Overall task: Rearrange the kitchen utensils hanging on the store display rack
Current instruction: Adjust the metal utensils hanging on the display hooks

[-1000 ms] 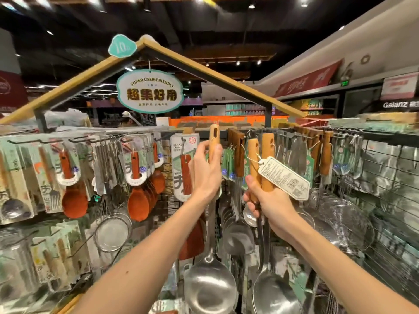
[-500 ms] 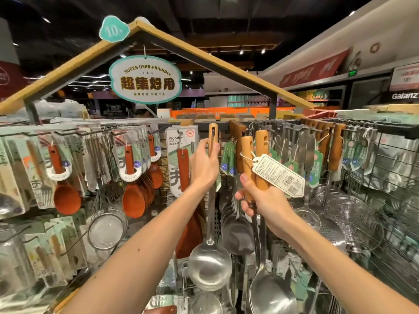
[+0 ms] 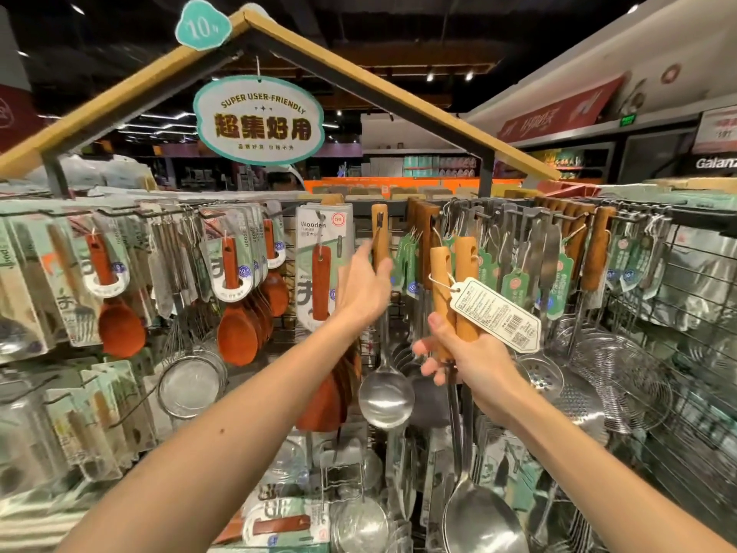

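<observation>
A steel ladle (image 3: 385, 397) with a pale wooden handle hangs in the middle of the display rack (image 3: 498, 211), its handle top at a black hook. My left hand (image 3: 361, 287) is loosely closed around the lower end of that handle, thumb on the right side. My right hand (image 3: 468, 359) grips two wooden-handled steel utensils (image 3: 454, 281) held upright in front of the rack. A white barcode tag (image 3: 494, 313) dangles from them. One long shaft ends in a big spoon bowl (image 3: 482, 516) low down.
Packaged red-brown wooden spoons (image 3: 239, 305) and a boxed "Wooden" spatula (image 3: 321, 269) hang to the left, with a round strainer (image 3: 191, 385) below. Knives with green tags (image 3: 550, 265) and wire skimmers (image 3: 622, 377) fill the right. A hanging sign (image 3: 259, 121) sits under the wooden roof frame.
My left hand has lifted the ladle, so its handle top now reaches the hook. The hand has slid down the handle and loosened. My right hand stays put with its two utensils.
</observation>
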{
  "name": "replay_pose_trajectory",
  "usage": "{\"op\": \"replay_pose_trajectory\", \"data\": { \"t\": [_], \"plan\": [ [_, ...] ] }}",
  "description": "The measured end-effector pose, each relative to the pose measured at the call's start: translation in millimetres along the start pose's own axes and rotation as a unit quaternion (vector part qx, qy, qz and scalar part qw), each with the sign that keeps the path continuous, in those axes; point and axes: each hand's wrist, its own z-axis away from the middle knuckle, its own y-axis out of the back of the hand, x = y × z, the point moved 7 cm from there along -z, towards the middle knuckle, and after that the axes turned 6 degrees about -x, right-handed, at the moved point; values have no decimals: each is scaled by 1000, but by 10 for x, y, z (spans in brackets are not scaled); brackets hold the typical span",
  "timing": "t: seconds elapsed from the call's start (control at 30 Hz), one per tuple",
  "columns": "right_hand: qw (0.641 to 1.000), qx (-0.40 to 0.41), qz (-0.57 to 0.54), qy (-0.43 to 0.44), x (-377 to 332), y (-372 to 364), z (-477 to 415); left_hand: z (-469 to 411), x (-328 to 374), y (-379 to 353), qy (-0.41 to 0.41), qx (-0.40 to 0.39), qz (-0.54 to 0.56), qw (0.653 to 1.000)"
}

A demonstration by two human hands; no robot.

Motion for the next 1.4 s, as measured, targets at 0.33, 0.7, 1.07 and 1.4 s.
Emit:
{"op": "replay_pose_trajectory", "data": {
  "t": [0.33,0.7,1.07,1.4],
  "plan": [
    [999,-46,29,-10,387,-286,367,991,-218,-414,-2,-97,166,981],
    [983,-86,161,-36,839,-448,661,1351,-450,-442,14,-52,153,987],
    [999,-2,38,35,858,-167,582,1368,-643,-74,6,-18,96,995],
    [988,29,81,128,299,-182,268,1280,-601,305,-31,7,37,999]
  ]
}}
